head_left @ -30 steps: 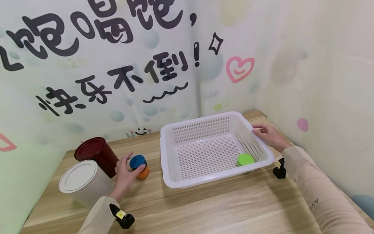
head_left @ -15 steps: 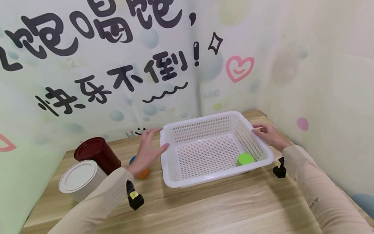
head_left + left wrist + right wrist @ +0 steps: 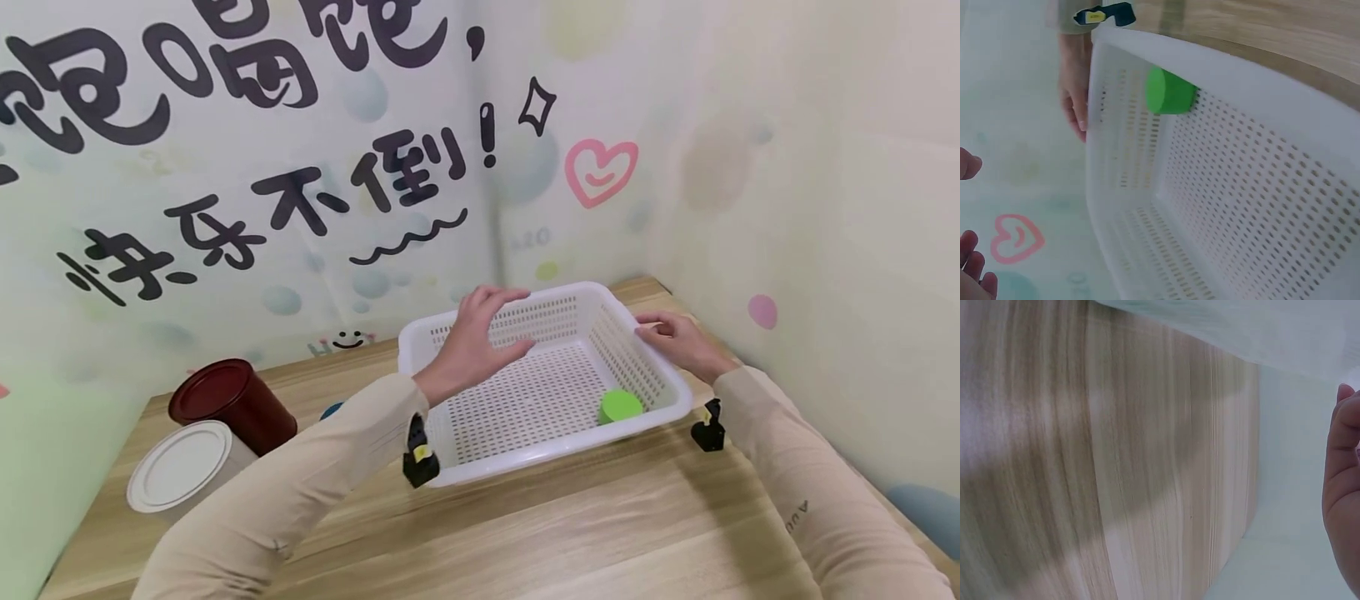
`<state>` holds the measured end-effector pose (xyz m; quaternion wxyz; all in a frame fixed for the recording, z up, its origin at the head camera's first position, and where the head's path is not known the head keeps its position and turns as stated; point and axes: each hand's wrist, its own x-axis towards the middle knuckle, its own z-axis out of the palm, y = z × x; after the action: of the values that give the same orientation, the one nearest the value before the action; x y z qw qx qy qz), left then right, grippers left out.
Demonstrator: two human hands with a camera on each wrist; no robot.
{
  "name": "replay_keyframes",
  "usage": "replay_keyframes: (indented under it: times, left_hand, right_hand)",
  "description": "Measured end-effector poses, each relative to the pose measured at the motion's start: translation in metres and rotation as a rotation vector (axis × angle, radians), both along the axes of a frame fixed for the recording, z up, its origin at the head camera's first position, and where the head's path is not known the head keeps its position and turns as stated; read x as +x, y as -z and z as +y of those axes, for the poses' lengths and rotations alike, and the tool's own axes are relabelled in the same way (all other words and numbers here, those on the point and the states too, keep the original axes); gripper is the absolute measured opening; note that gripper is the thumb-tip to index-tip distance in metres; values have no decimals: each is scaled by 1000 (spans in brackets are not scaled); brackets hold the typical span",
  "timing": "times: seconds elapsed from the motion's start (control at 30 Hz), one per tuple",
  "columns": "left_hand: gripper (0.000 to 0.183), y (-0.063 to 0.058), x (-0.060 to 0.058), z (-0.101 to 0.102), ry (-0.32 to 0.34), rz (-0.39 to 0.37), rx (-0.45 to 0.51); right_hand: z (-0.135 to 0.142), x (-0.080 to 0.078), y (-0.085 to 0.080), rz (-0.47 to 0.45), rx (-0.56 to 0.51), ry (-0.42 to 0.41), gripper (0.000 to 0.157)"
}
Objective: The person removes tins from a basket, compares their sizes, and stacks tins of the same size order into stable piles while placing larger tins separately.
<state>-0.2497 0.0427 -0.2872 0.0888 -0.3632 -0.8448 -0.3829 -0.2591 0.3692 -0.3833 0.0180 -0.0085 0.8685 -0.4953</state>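
A white perforated plastic basket stands tilted toward the camera on the wooden table, a bright green round block lying in its near right corner. My left hand hovers over the basket's left side, thumb and fingers spread apart with nothing between them; its fingertips show at the edge of the left wrist view. At the basket's right rim, my right hand holds the edge with its thumb and fingers. Only a sliver of a blue round block shows past the left sleeve. The orange piece under it is hidden.
At the table's left stand a dark red lidded can and a white lidded tub. Printed cloth walls close off the back and right sides. The wooden table extends in front of the basket.
My left hand has moved right from beside the blue and orange blocks, past the basket's left rim, to above the basket. The right hand stays at the rim. The head view has shifted slightly.
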Motion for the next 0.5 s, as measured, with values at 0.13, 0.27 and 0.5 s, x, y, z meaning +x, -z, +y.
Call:
replay_keyframes:
  times: [0.13, 0.27, 0.5]
  left_hand:
    - [49, -7, -11, 22, 62, 41, 42]
    - [47, 1, -25, 43, 123, 50, 60]
    - [46, 38, -43, 73, 163, -8, 12]
  right_hand:
    - [-1, -1, 0, 7, -18, -9, 47]
    - [-1, -1, -1, -6, -14, -11, 47]
    - [0, -2, 3, -7, -23, -11, 48]
